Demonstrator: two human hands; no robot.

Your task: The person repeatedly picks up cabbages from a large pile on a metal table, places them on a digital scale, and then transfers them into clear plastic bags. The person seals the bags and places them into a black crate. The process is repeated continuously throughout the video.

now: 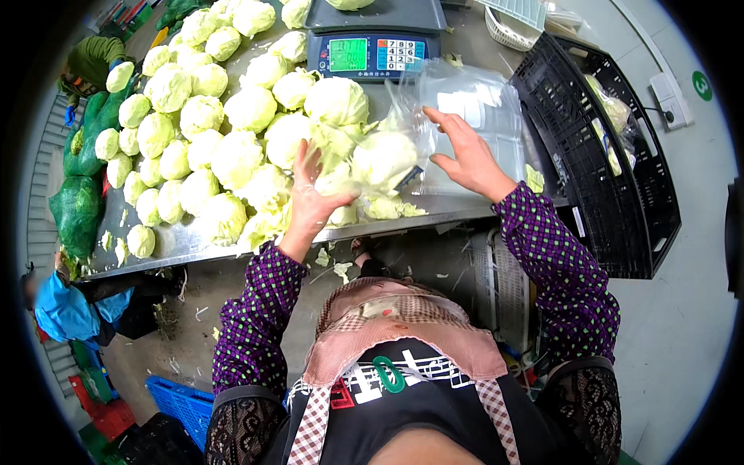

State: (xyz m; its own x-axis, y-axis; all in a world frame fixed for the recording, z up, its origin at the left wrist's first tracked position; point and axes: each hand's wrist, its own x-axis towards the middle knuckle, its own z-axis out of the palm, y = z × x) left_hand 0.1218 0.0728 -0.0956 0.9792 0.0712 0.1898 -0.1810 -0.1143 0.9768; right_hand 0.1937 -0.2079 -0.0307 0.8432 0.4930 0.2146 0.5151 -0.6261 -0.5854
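Note:
Between my hands a pale green cabbage (pixel 385 159) lies at the table's near edge, with clear plastic film blurred around it; whether it is fully inside a bag I cannot tell. My left hand (pixel 310 203) is to its left, fingers spread and thumb stretched toward it. On the right, over a stack of clear plastic bags (pixel 488 139), my right hand (pixel 470 155) has thumb and forefinger apart and nothing visible between them. A small dark strip (pixel 408 178) shows beside the cabbage. Loose leaves (pixel 390 208) lie just below it.
Many cabbages (pixel 201 116) cover the metal table's left side. A digital scale (pixel 377 54) stands at the back. Black crates (pixel 597 155) and a white basket (pixel 508 31) are on the right. Green net sacks (pixel 77 217) and a person in blue (pixel 66 310) are beyond the left end.

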